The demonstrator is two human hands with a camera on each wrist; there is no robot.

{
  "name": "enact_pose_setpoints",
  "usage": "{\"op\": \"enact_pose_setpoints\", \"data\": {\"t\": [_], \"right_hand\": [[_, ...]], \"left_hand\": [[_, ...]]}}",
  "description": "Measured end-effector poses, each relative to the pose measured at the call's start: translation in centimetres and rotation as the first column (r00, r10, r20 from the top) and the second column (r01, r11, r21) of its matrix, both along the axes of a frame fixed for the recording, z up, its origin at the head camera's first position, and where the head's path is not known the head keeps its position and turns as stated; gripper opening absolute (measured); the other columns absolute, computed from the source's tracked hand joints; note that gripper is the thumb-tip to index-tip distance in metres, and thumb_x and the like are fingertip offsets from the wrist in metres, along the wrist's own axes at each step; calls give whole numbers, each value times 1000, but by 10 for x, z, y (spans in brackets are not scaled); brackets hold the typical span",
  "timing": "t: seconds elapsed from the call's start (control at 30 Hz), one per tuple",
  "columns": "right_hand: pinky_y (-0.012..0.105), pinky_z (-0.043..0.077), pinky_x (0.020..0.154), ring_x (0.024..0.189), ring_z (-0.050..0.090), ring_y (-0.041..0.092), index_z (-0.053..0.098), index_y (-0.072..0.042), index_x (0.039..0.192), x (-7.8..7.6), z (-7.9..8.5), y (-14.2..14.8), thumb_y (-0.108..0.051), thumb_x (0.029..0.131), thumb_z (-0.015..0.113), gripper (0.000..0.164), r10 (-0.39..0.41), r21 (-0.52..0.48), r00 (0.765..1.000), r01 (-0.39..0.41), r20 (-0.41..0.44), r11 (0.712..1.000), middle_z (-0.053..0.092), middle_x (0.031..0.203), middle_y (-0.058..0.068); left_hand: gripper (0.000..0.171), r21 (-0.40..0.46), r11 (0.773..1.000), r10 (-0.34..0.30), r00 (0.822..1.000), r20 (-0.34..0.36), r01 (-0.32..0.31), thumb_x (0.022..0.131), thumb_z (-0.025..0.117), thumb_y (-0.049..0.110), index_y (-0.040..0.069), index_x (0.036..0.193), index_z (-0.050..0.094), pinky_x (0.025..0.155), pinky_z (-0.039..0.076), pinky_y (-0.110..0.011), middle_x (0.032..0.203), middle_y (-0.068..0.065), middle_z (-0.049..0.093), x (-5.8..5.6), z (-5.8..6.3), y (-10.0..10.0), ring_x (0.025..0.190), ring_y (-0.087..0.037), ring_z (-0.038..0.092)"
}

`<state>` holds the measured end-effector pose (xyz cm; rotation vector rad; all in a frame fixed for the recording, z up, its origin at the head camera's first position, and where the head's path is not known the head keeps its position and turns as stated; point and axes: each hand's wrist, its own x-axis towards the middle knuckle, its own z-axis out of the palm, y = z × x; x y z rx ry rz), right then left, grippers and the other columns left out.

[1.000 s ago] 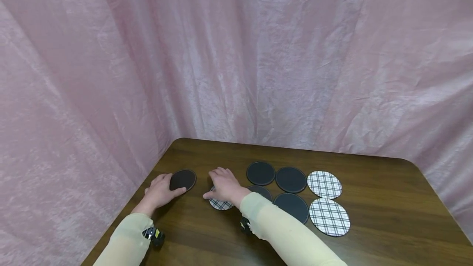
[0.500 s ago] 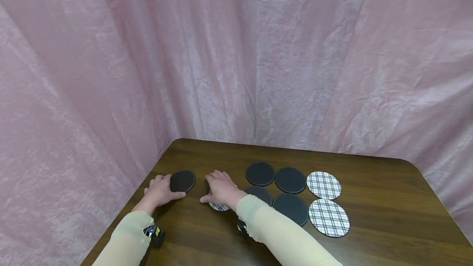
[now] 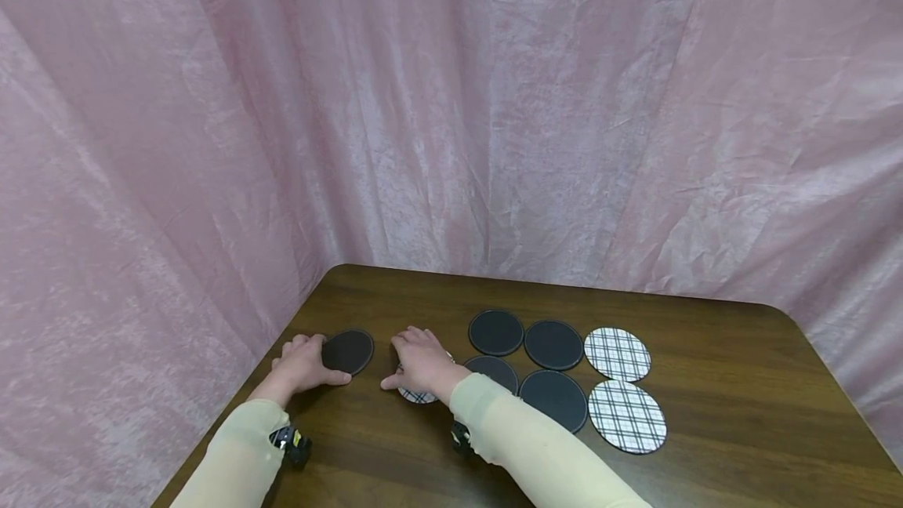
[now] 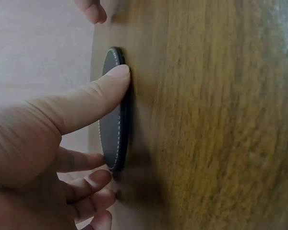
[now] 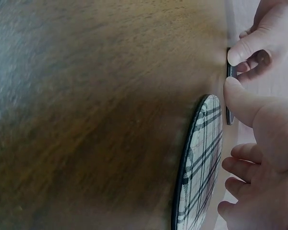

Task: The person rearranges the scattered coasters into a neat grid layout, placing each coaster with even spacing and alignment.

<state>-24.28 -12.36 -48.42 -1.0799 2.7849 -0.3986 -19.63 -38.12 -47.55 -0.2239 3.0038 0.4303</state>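
At the left of the table, my left hand (image 3: 302, 364) pinches a round black coaster (image 3: 348, 352) by its edge. In the left wrist view the thumb lies on one side of this coaster's pale-stitched rim, and a fingertip meets the rim farther along. My right hand (image 3: 423, 361) is over a black-and-white plaid coaster (image 5: 200, 165), hiding much of it in the head view. Its fingers are spread and loosely bent, and the right wrist view shows them apart from the plaid coaster.
Right of my right hand lie several black coasters (image 3: 555, 344) in two rows, one partly behind my forearm. Beyond them are two plaid coasters (image 3: 627, 416). The brown wooden table (image 3: 748, 382) ends at pink curtains (image 3: 550, 116) at the back and left.
My right hand has shifted slightly left over the plaid coaster. The black coaster in my left hand has moved a little toward me, and the left hand slightly with it.
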Motion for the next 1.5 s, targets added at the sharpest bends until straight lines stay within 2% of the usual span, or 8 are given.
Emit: {"op": "enact_pose_setpoints", "data": {"t": [0.2,0.43,0.6,0.77,0.93,1.1,1.33,1.5], "right_hand": [[47,28,131,161,37,28,58,-8,159,2,-3,-3,-56,97,84,83,11,-11,1000,-11,-6,1000,54,164,7],[44,30,130,160,39,27,61,-7,156,7,-2,-6,-57,94,86,83,44,7,998,-44,-36,999,56,162,7],[41,30,130,161,38,27,62,-7,156,10,-3,-8,-57,94,86,83,46,17,998,-45,-31,999,55,163,7],[42,29,131,161,38,26,64,-8,154,12,-3,-10,-56,93,87,80,30,7,999,-30,-14,1000,56,163,7],[42,30,130,160,40,25,67,-10,152,13,-5,-14,-56,92,88,78,26,3,999,-26,-23,1000,58,161,6],[41,32,130,159,41,25,67,-10,151,15,-6,-15,-56,92,88,78,23,3,999,-23,-35,1000,59,159,5],[41,33,129,156,44,25,68,-8,149,16,-6,-14,-56,91,90,78,17,-20,999,-18,-50,1000,61,156,6],[37,36,126,143,53,23,69,-6,144,17,-5,-13,-55,90,90,76,16,-43,996,-20,-83,999,65,144,6]], "left_hand": [[108,51,998,-43,999,10,43,76,101,52,-14,148,54,107,37,-83,136,-39,56,6,-1,0,129,-62,49],[106,105,990,-93,995,29,90,76,103,45,-17,147,53,104,46,-74,134,-39,56,12,5,4,126,-60,52],[104,123,988,-96,995,21,92,77,102,45,-15,147,54,107,45,-72,136,-38,56,11,-4,-2,129,-60,50],[102,136,986,-100,995,-13,101,74,103,46,-14,144,57,105,46,-73,131,-35,59,10,-14,-8,127,-59,51],[97,156,983,-98,995,7,96,74,104,45,-12,139,58,106,46,-71,130,-33,59,14,-5,-2,127,-58,52],[91,165,983,-83,996,32,77,76,104,35,-11,137,56,104,47,-67,125,-29,61,17,1,5,122,-53,54],[91,203,978,-57,998,-1,56,73,106,28,-11,136,52,102,48,-66,122,-27,61,23,1,14,117,-49,56],[93,217,974,-63,998,0,62,74,106,26,-10,139,49,103,50,-64,123,-27,64,26,1,18,119,-47,61]]}}
